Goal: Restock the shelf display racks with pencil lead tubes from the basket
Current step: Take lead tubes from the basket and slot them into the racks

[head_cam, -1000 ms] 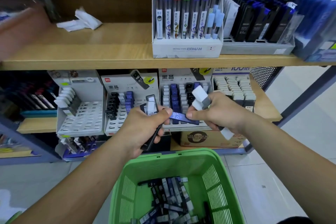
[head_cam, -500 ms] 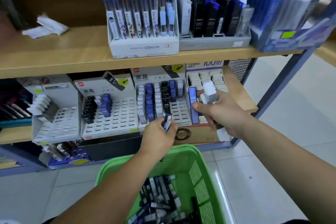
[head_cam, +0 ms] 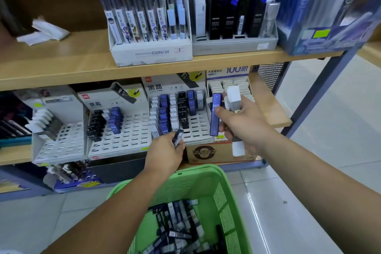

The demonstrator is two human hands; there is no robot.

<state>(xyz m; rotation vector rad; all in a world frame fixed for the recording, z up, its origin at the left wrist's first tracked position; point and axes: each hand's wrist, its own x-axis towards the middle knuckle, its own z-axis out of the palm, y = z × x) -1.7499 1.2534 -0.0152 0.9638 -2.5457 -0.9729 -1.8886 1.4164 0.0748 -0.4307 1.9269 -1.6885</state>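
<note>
The left hand (head_cam: 165, 155) is pinching one dark lead tube (head_cam: 178, 137) between the thumb and curled fingers (head_cam: 168, 142). The tube is standing tilted just in front of the lower edge of the centre display rack (head_cam: 199, 128); whether its tip is touching the rack cannot be told. The right hand (head_cam: 246, 128) is gripping several tubes at once. A blue tube (head_cam: 215, 115) marked HB is standing upright against the thumb, and a bundle of white-capped tubes (head_cam: 234, 99) is projecting above the fist, with a white end showing below the palm. The count in the bundle is not readable, as the hand is covering the tube middles. This hand is also hiding most of the right-hand rack (head_cam: 228, 84) of pale tubes. The centre rack is carrying white, blue and black tubes in its rear slots. The left rack (head_cam: 123, 136) is carrying black and blue tubes at its rear corner. The upper shelf (head_cam: 82, 72) is cutting off the rack header cards. The green basket (head_cam: 221, 187) is sitting low between the forearms, its near part cut off by the frame edge. Loose tubes (head_cam: 177, 227) are lying heaped inside, their labels too blurred to read.
</note>
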